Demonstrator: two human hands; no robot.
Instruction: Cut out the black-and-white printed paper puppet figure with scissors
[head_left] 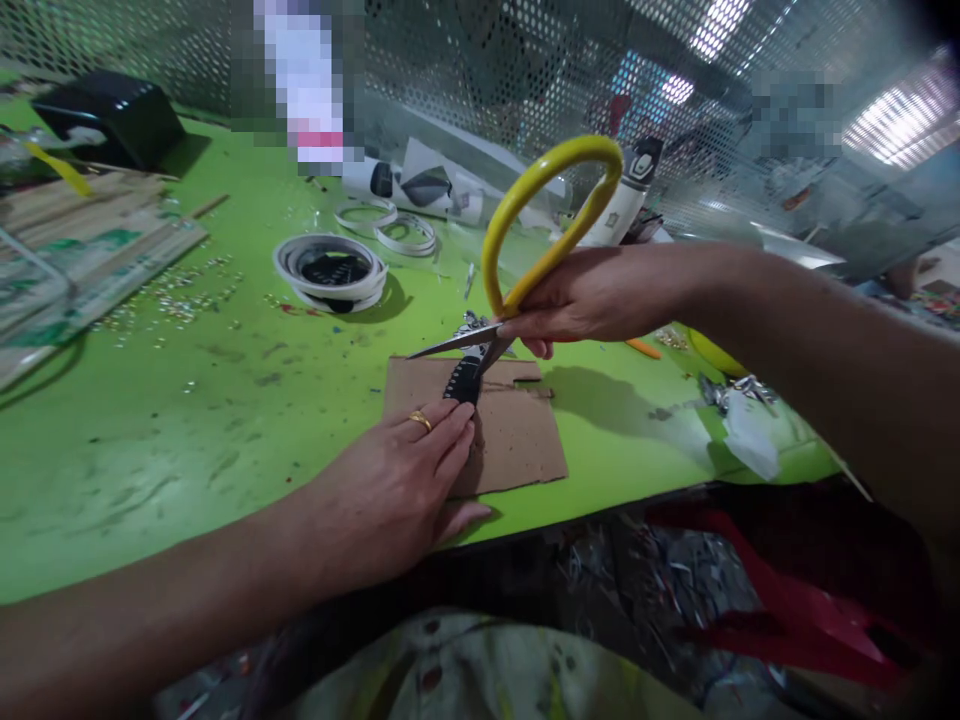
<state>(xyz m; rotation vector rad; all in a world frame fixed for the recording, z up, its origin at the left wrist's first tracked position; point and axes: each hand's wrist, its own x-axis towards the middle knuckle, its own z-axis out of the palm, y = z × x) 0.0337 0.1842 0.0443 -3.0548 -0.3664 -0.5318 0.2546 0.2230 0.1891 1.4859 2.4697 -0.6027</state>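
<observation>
My right hand [577, 295] is closed around scissors [551, 225] with big yellow loop handles. Their metal blades stand apart and point left, across the far end of a black strip [463, 378] with white marks along its edge. The fingertips of my left hand [409, 465] press together on the near part of this strip, hiding some of it. A ring circles one finger. Under strip and fingers lies a square of brown cardboard [525, 430] with torn edges. Small silvery pieces [472, 322] lie just beyond the blades.
A white coil [330, 270] with black material inside stands on the green table [247, 430]. Behind it are thin white rings [405, 235]. Wooden strips [90, 250] and a black box [109, 115] occupy the left. Silvery scraps [739, 395] lie right, near the front edge.
</observation>
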